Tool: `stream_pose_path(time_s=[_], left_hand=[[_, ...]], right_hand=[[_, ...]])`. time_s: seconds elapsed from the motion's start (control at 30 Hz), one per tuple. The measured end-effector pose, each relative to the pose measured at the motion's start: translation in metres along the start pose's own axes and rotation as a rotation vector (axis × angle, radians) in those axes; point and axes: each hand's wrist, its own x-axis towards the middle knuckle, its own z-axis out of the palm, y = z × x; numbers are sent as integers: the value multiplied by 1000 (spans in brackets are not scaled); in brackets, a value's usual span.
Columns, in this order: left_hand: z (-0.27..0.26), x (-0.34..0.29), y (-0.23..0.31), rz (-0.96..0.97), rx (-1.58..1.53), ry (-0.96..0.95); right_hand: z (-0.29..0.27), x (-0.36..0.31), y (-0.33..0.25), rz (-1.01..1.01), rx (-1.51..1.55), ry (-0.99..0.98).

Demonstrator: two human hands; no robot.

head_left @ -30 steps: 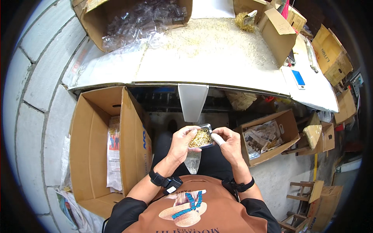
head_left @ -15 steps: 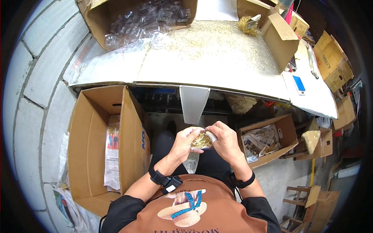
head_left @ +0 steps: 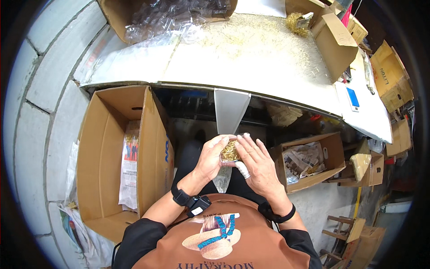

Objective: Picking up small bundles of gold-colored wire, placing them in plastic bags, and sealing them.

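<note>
A small clear plastic box (head_left: 230, 151) filled with thin gold-coloured metal pieces is held above my lap. My left hand (head_left: 210, 157) closes around its left side, thumb along the upper rim. Against the box's right side lies my right hand (head_left: 257, 163), its fingers stretched out and partly covering the contents. White tape wraps the right thumb, which points toward the box's lower corner. Whether the box has its lid on, I cannot tell.
Many gold pieces lie scattered over the white worktable (head_left: 201, 67) ahead. A carton of clear plastic boxes (head_left: 174, 20) stands at its far left. Open cardboard cartons flank me, a tall one (head_left: 107, 166) left and a lower one (head_left: 309, 177) right. A wooden stool (head_left: 351, 233) stands behind right.
My right fingers have gone from curled at the box's upper edge to stretched out along its right side. My left hand keeps its hold. The view has shifted slightly.
</note>
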Motion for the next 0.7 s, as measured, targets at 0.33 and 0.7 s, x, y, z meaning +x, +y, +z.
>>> stream_pose_path(time_s=[0.33, 0.7], left_hand=[[10, -4, -3, 68, -49, -21], [8, -9, 2, 27, -23, -36]], right_hand=[[7, 10, -9, 84, 72, 108], [6, 7, -3, -2, 98, 384]])
